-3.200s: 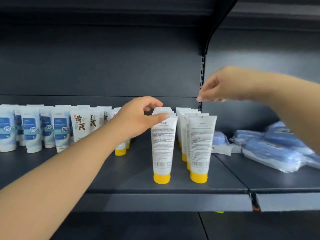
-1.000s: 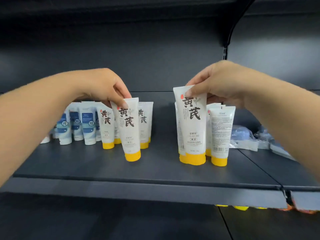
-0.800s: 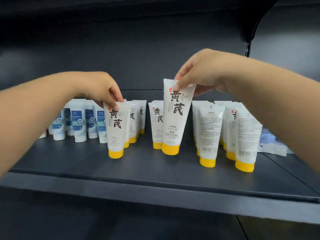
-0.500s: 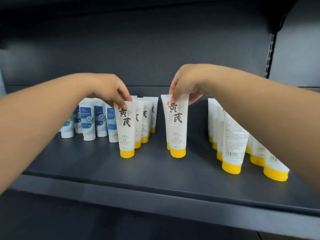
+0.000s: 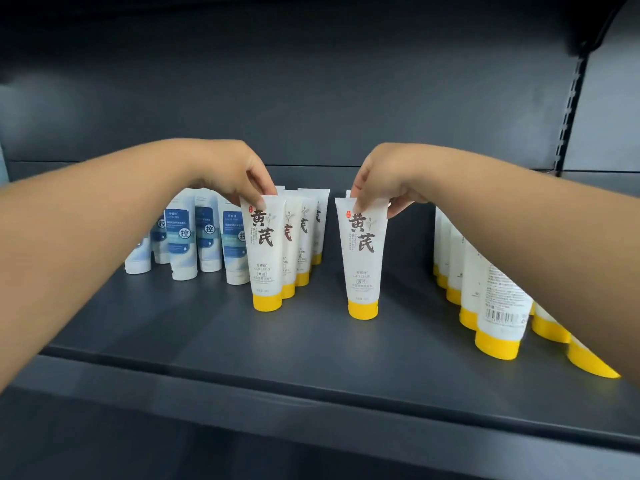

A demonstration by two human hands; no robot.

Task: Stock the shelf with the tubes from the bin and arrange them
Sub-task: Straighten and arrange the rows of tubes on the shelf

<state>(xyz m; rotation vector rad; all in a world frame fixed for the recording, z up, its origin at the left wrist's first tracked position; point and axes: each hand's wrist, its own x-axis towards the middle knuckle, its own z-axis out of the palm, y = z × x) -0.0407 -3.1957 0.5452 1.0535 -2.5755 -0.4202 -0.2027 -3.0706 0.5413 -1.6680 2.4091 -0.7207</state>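
Head view: a dark grey metal shelf (image 5: 311, 344) fills most of the pic, w/ a dark back wall (image 5: 311, 98) behind it and a slotted upright post (image 5: 568, 116) at 2 o'clock. The shelf's front lip runs across the bottom, from 8 o'clock down to 4 o'clock. At 9 o'clock stands a bunch of blue-and-white tubes (image 5: 180, 244), caps down. Just right of them is a row of white tubes w/ yellow caps going back toward the wall. The front left tube (image 5: 264, 254) stands upright on its cap, near the middle of the pic, a bit toward 10 o'clock. The left hand (image 5: 232, 171) comes in from 9 o'clock, arm stretched long, wrist bent down, and its thumb and fingers pinch the top edge of that tube. The front right tube (image 5: 362, 258) stands upright on its cap right by the center, w/ at least one more tube hidden close behind it. The right hand (image 5: 388, 174) comes in from 3 o'clock, wrist bent down too, and its fingertips pinch the top edge of this tube. The 2 held tubes are apart, w/ bare shelf between. At 4 o'clock are more yellow-cap tubes (image 5: 502, 306), backs showing a barcode, partly hidden under the right arm.
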